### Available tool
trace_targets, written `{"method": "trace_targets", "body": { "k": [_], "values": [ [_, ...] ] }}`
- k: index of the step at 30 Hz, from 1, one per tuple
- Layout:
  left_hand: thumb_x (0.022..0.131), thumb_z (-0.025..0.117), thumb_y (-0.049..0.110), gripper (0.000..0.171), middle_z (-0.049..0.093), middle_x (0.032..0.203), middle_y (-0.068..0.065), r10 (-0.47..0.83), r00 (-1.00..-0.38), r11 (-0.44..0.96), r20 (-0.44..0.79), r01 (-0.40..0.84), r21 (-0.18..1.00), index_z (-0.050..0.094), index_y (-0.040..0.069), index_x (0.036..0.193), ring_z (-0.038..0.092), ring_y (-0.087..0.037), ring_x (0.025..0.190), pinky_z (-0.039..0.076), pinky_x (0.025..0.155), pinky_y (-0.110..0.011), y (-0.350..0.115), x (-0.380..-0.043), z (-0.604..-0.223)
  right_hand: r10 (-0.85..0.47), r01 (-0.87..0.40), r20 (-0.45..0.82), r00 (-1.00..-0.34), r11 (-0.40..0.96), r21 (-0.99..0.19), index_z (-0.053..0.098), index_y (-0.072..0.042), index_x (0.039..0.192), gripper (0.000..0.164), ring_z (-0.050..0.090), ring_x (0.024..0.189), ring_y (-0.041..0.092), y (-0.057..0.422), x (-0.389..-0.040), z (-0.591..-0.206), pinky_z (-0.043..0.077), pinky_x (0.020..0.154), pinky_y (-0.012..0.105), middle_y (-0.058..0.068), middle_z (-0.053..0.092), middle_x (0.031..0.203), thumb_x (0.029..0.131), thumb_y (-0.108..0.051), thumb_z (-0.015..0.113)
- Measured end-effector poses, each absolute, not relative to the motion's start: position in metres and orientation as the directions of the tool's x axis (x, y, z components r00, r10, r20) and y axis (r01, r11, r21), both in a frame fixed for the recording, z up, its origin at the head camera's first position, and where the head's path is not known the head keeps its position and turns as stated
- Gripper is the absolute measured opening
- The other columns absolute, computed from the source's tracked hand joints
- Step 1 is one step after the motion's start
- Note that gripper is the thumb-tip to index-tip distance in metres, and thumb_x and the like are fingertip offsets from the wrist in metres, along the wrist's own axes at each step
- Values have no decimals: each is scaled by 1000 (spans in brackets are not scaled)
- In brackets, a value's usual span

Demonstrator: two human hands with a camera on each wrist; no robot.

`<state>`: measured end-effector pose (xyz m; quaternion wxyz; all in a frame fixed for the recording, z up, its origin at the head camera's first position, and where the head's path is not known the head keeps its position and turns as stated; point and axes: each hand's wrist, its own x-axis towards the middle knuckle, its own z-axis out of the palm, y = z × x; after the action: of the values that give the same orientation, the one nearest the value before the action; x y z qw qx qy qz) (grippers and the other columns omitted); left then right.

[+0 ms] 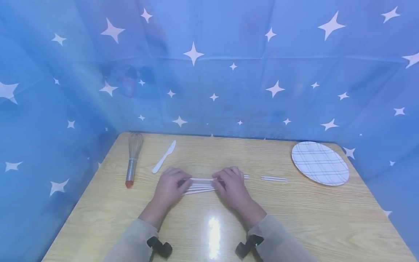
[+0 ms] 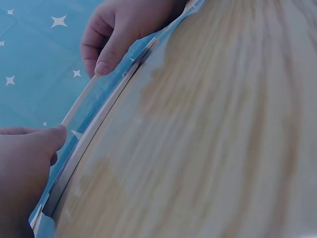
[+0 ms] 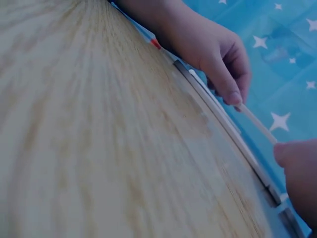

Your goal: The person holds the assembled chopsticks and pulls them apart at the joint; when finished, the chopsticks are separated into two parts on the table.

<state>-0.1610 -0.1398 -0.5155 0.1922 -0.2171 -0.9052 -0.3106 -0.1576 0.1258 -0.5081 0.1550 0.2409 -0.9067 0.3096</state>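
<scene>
My left hand [image 1: 171,183] pinches one end of a thin pale stick [image 1: 202,179], and my right hand [image 1: 231,182] pinches its other end. The wrist views show this stick [image 2: 79,101] lifted off the table, stretched between thumb and fingers of both hands. Several more thin pale sticks [image 1: 200,188] lie on the table beneath, slightly fanned, their ends partly hidden by the hands. Just past the right hand, short stick ends [image 1: 246,177] show. Farther right lies a short pair of pale sticks [image 1: 274,178], side by side.
A whisk [image 1: 131,163] with a red-tipped handle lies at the table's left. Between it and the left hand is a white plastic knife [image 1: 164,156]. A white plate with a line pattern [image 1: 320,163] sits at the back right. A blue starry curtain [image 1: 209,76] surrounds the wooden table [image 1: 311,218].
</scene>
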Motion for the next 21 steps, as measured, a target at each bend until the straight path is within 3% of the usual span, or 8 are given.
{"method": "trace_targets", "body": {
  "k": [11,21],
  "values": [
    [91,87,31,14,75,98,8,259,-844,724,469,491,484,81,20,97,63,-16,95,51,93,-40,-125,-163,-516,-328,-629,602,-728,668,-397,82,-17,101,13,55,100,23,136,-156,-512,41,92,50,-6,71,94,90,-23,86],
    [89,89,31,15,75,93,7,275,-772,704,573,568,427,81,19,93,65,-17,90,53,87,-39,-108,-169,-517,-309,-654,646,-699,641,-401,83,-14,102,15,55,101,22,151,-157,-514,40,95,47,-5,71,96,90,-21,86]
  ]
}}
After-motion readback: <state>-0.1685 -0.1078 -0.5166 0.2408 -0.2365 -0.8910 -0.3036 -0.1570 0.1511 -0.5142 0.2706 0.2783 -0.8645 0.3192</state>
